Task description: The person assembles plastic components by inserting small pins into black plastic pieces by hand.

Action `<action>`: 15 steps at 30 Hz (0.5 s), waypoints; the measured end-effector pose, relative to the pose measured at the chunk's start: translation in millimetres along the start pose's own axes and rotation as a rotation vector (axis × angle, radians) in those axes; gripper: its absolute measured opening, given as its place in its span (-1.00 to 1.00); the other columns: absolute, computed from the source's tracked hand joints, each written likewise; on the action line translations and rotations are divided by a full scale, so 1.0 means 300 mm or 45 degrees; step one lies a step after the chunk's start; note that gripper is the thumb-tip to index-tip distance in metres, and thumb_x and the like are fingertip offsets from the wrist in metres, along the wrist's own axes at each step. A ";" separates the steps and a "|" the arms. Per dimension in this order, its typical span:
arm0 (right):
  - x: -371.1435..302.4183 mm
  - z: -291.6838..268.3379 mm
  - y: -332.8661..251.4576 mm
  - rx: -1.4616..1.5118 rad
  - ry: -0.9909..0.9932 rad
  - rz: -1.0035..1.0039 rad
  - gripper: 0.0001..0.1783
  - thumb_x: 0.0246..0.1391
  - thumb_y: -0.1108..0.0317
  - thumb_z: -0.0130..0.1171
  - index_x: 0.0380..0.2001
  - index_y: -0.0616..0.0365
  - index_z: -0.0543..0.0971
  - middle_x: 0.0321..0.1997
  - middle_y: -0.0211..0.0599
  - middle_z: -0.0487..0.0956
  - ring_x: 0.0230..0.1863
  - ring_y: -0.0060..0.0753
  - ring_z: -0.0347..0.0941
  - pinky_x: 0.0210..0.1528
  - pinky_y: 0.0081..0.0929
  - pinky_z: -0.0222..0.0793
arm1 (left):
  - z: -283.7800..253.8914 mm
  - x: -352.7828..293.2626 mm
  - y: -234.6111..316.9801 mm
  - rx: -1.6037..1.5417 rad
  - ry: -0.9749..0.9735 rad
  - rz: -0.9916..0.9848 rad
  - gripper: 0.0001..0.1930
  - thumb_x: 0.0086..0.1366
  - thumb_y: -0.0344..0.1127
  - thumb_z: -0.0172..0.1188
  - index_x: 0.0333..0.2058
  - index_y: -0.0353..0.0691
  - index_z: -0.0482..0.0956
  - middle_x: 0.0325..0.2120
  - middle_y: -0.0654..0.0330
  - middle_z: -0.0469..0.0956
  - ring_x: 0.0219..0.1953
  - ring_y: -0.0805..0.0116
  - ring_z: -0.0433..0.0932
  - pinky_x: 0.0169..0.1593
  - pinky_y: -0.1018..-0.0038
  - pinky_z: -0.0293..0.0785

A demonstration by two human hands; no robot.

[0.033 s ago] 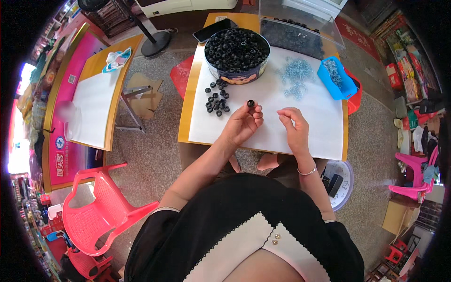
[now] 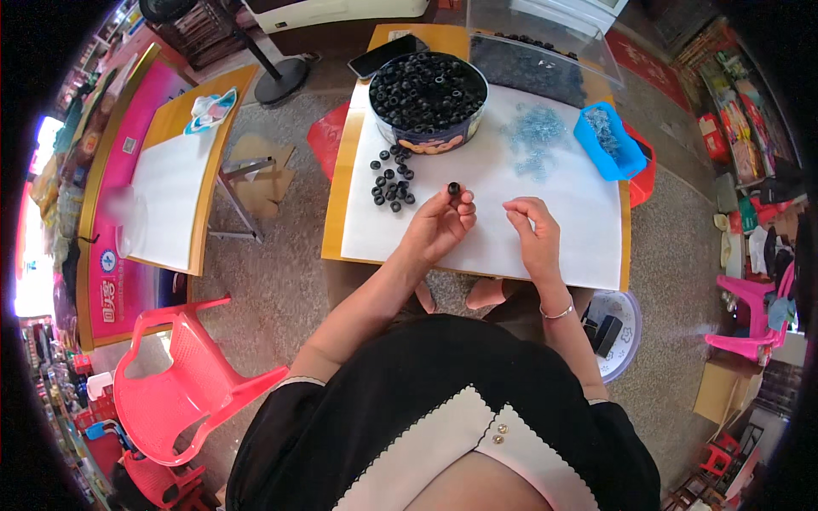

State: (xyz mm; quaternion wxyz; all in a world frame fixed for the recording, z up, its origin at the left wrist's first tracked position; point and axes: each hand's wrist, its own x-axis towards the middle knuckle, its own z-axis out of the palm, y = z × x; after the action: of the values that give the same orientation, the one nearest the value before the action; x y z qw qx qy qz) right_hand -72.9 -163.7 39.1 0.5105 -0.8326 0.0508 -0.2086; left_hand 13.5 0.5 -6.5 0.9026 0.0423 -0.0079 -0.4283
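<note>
I see the left hand (image 2: 438,228) pinching a small, shiny black round piece (image 2: 454,188) between thumb and fingers, above the white-covered wooden table (image 2: 592,230), right of the loose black ring-shaped pieces (image 2: 392,186). I cannot tell whether the curled right hand (image 2: 537,237) grips anything.

The light is bright, glare whitens the far left, and outer edges curve.

The bare left hand (image 2: 436,228) hides the lower part of a small black round piece (image 2: 454,188). What the bare right hand (image 2: 535,236) may hold is too small to tell. The blue plastic basket (image 2: 630,159) partly covers a red plastic container (image 2: 646,180). The upper edge cuts a white boxy machine (image 2: 341,10).
</note>
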 end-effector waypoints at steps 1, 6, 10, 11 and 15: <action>-0.005 -0.004 0.014 -0.011 0.014 0.003 -0.82 -0.03 0.51 0.10 -0.29 0.22 0.53 -0.30 -0.26 0.51 -0.24 -0.39 0.43 -0.18 -0.53 0.34 | -0.001 0.001 0.000 -0.004 -0.007 -0.016 -0.77 0.27 -0.19 0.06 -0.25 -0.25 0.44 -0.35 0.22 0.43 -0.35 0.45 0.33 -0.25 0.59 0.32; -0.005 -0.050 0.078 -0.272 0.263 -0.009 -0.88 -0.05 0.51 0.11 -0.36 0.22 0.53 -0.32 -0.22 0.51 -0.26 -0.28 0.40 -0.21 -0.45 0.32 | -0.006 -0.025 0.019 0.092 0.105 0.067 -0.81 0.23 -0.29 0.10 -0.24 -0.28 0.43 -0.34 0.16 0.41 -0.33 0.41 0.32 -0.27 0.57 0.35; 0.038 -0.092 0.122 -0.440 0.339 -0.047 -0.90 -0.07 0.50 0.12 -0.40 0.20 0.53 -0.35 -0.23 0.50 -0.29 -0.24 0.37 -0.22 -0.39 0.30 | -0.002 -0.017 0.008 0.153 0.094 0.081 -0.81 0.22 -0.31 0.12 -0.25 -0.29 0.42 -0.33 0.14 0.40 -0.34 0.40 0.32 -0.27 0.56 0.36; 0.052 -0.095 0.126 -0.483 0.325 -0.043 -0.90 -0.08 0.49 0.13 -0.41 0.19 0.53 -0.37 -0.24 0.49 -0.28 -0.23 0.36 -0.20 -0.37 0.28 | -0.006 -0.014 0.007 0.185 0.058 0.075 -0.81 0.22 -0.33 0.11 -0.23 -0.29 0.43 -0.33 0.14 0.42 -0.36 0.42 0.35 -0.27 0.55 0.37; 0.106 -0.084 0.157 -0.677 0.303 -0.107 -0.89 -0.10 0.47 0.14 -0.40 0.14 0.54 -0.38 -0.25 0.49 -0.26 -0.18 0.35 -0.16 -0.29 0.24 | -0.015 -0.011 0.004 0.324 0.053 0.061 -0.79 0.23 -0.35 0.11 -0.19 -0.30 0.44 -0.32 0.14 0.44 -0.37 0.46 0.38 -0.27 0.56 0.39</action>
State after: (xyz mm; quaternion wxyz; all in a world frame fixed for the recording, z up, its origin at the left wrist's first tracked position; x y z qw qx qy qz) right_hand -48.1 -216.4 17.3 0.2557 -0.9083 0.1287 -0.3052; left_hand 12.6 4.3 -10.7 0.8998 0.1653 -0.0444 -0.4014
